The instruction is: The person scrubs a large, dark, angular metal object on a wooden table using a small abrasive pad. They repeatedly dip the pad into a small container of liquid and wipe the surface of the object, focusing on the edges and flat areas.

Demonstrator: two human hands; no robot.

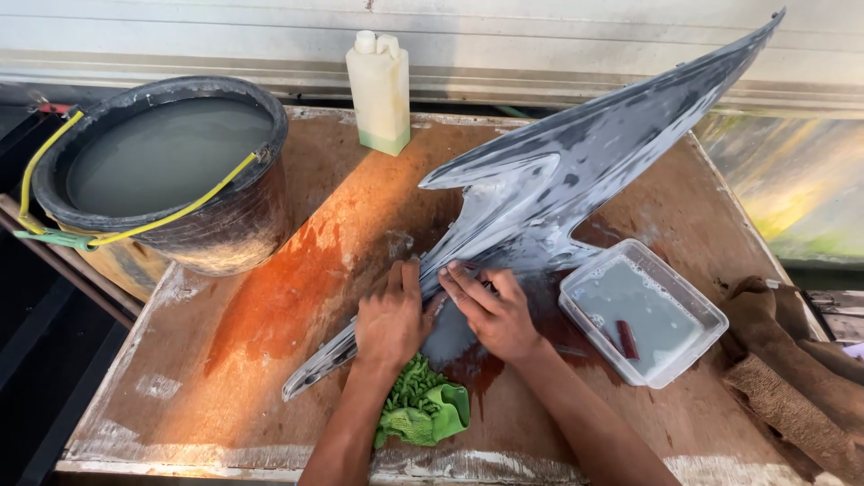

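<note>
A long grey, pointed body panel [576, 171] with a dull, patchy wet surface lies across a worn wooden table [297, 270]. Its tip rises to the upper right and its narrow end reaches the lower left. My left hand [391, 319] lies flat on the panel's lower part, fingers together. My right hand [490, 310] presses on the panel just beside it, fingers over a small dark piece that is mostly hidden. A green cloth [423, 409] lies under my left wrist.
A black bucket [225, 225] of cloudy water with a yellow handle stands at the left. A white plastic jug [380, 90] stands at the back. A clear tub [697, 310] of cloudy water holds a small red-brown piece. Brown rags [792, 360] lie at the right edge.
</note>
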